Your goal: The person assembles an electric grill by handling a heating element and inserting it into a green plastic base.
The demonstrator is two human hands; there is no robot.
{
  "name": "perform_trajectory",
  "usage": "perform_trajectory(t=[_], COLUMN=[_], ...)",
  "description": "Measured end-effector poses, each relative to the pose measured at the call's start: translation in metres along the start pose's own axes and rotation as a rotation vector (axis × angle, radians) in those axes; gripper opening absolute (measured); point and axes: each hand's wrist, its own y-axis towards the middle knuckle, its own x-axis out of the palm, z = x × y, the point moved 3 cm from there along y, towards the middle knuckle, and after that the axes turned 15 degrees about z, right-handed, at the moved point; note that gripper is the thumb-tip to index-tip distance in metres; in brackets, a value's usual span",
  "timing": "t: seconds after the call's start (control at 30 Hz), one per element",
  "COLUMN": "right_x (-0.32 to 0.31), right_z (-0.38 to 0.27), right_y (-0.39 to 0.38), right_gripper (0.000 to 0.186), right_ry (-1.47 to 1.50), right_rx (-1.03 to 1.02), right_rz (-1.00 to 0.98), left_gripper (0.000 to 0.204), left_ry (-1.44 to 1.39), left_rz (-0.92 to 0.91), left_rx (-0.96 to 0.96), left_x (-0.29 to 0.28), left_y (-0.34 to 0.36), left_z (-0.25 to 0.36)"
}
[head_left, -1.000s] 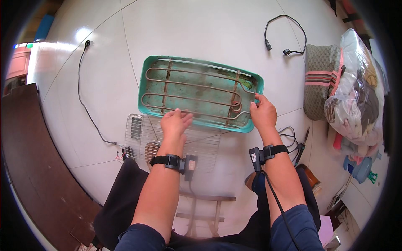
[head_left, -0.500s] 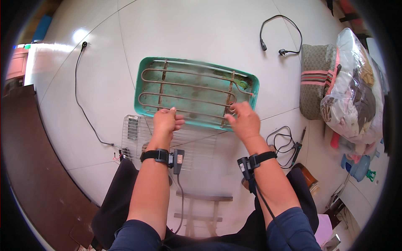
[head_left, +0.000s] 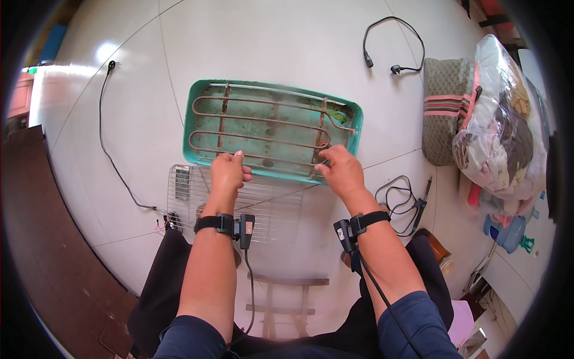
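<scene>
A shallow green metal tray point(head_left: 189, 122), rust-stained inside, lies on the floor in front of me. Across it runs a brown serpentine heating element point(head_left: 263, 120), mounted on two rusty cross strips. At the tray's near edge, my left hand point(head_left: 226, 175) has its fingers curled and its thumb against the element's nearest run. My right hand point(head_left: 342, 172) is at the near right corner, thumb and forefinger bent round the end of that same run; the exact contact is partly hidden. A wire grille point(head_left: 272, 206) lies on the floor beneath my forearms.
A black power cord point(head_left: 104, 134) lies at left, another cord point(head_left: 423, 48) at far right. A soldering iron point(head_left: 421, 206) with looped cable is right of my right hand. Bagged bedding point(head_left: 499, 131) stands at right, a brown wooden panel point(head_left: 54, 239) at left.
The whole view has shifted slightly, so the tray and floor items sit a little further left. Both hands keep their places at the tray's near side.
</scene>
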Motion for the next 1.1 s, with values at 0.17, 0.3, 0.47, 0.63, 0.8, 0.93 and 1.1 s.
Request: perform_trajectory(t=[0.17, 0.3, 0.47, 0.63, 0.8, 0.93, 1.1], right_x=[0.002, 0.001, -0.002, 0.000, 0.001, 0.001, 0.002], right_z=[-0.004, -0.011, -0.011, -0.012, -0.014, -0.014, -0.015], right_y=[-0.002, -0.003, -0.004, -0.003, 0.000, 0.000, -0.003], right_gripper=[0.021, 0.017, 0.017, 0.018, 0.015, 0.015, 0.017], right_ry=[-0.042, -0.036, -0.043, -0.053, -0.051, -0.065, -0.103], right_rx=[0.010, 0.074, 0.058, 0.023, 0.087, 0.079, 0.053], right_rz=[-0.017, -0.065, -0.031, -0.001, -0.050, -0.047, -0.027], left_gripper=[0.031, 0.031, 0.033, 0.042, 0.042, 0.040, 0.043], left_ry=[-0.005, -0.009, 0.098, 0.445, 0.455, 0.495, 0.545], left_rz=[0.018, 0.034, 0.055, 0.145, 0.150, 0.131, 0.086], left_rx=[0.021, 0.034, 0.164, 0.433, 0.476, 0.519, 0.477], left_x=[-0.001, -0.001, 0.002, 0.004, 0.004, 0.004, 0.000], left_y=[0.001, 0.002, 0.014, 0.027, 0.040, 0.044, 0.042], left_z=[-0.002, -0.003, -0.009, -0.011, -0.014, -0.013, -0.005])
